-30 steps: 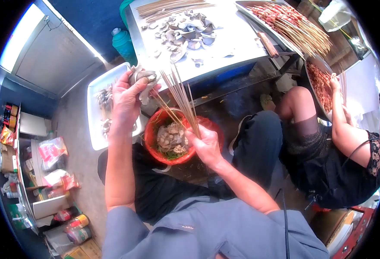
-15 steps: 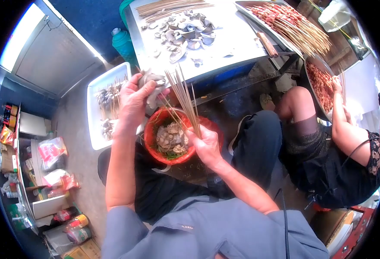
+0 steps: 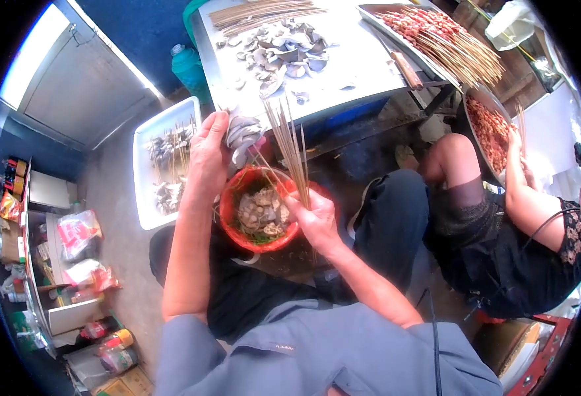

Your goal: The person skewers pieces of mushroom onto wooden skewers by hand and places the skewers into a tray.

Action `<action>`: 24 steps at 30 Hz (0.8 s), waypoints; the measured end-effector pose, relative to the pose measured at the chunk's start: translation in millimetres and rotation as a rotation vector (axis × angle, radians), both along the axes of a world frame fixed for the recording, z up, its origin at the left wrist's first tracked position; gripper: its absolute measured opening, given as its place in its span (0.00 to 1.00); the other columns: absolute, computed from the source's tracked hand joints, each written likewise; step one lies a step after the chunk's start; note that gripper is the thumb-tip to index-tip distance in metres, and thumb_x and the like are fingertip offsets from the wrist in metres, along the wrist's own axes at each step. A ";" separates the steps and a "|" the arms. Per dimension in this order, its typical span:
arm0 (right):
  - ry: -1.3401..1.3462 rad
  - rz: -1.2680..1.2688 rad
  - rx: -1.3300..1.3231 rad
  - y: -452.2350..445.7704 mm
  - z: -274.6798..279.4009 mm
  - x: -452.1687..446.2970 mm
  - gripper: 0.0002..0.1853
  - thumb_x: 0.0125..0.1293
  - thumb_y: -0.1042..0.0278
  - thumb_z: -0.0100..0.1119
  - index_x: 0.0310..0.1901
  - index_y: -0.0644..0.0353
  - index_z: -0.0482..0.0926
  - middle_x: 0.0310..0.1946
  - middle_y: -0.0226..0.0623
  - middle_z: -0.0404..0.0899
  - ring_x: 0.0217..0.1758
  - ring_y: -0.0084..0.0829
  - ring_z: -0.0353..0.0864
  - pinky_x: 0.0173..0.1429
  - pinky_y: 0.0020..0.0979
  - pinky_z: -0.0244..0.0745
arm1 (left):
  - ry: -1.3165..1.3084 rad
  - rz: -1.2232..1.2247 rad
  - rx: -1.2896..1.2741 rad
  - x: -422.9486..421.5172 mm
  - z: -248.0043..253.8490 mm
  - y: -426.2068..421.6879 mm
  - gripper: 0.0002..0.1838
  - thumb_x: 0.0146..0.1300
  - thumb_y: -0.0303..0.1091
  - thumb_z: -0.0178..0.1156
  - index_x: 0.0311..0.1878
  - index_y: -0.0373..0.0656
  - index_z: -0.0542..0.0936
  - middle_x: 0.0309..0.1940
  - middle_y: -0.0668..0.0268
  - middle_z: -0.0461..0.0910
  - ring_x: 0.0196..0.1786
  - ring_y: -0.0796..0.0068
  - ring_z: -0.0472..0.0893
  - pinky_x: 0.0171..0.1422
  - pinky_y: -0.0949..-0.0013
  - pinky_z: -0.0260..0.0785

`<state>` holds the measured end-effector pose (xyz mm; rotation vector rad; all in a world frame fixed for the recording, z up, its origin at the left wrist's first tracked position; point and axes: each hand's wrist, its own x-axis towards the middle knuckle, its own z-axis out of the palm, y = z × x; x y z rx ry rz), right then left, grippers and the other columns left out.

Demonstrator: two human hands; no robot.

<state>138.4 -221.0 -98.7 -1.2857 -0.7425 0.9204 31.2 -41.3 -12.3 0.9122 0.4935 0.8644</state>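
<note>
My right hand [image 3: 315, 214] is closed round a bundle of thin wooden skewers [image 3: 290, 148] that point upward. One or two of them slant left to a cluster of grey mushroom pieces [image 3: 243, 136]. Against the left side of that cluster my left hand [image 3: 209, 148] has its fingers together; what lies between its fingertips is partly hidden. Below both hands is a red-lined bucket [image 3: 236, 239] with mushroom scraps and green bits inside. Loose mushroom pieces [image 3: 297, 49] lie on the white table [image 3: 363, 72] in front.
A white tray [image 3: 146, 214] with mushroom skewers stands at left. Meat skewers [image 3: 449, 39] fill a tray at back right, beside a wooden-handled knife [image 3: 406, 69]. A co-worker's arm [image 3: 518, 181] reaches to a pan of meat [image 3: 491, 129]. A shelf with packages [image 3: 79, 234] is at far left.
My left hand has shifted right, and the mushroom cluster has moved right and slightly down with it. The skewer bundle in my right hand has tilted a little.
</note>
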 end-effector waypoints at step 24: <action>0.159 -0.013 -0.026 -11.5 -1.7 -5.0 0.05 0.68 0.71 0.59 0.36 0.63 0.81 0.23 0.24 0.76 0.25 0.14 0.71 0.31 0.21 0.66 | 0.090 -0.042 0.026 7.7 -14.9 -20.9 0.13 0.71 0.32 0.56 0.50 0.32 0.76 0.39 0.56 0.83 0.37 0.67 0.85 0.44 0.68 0.81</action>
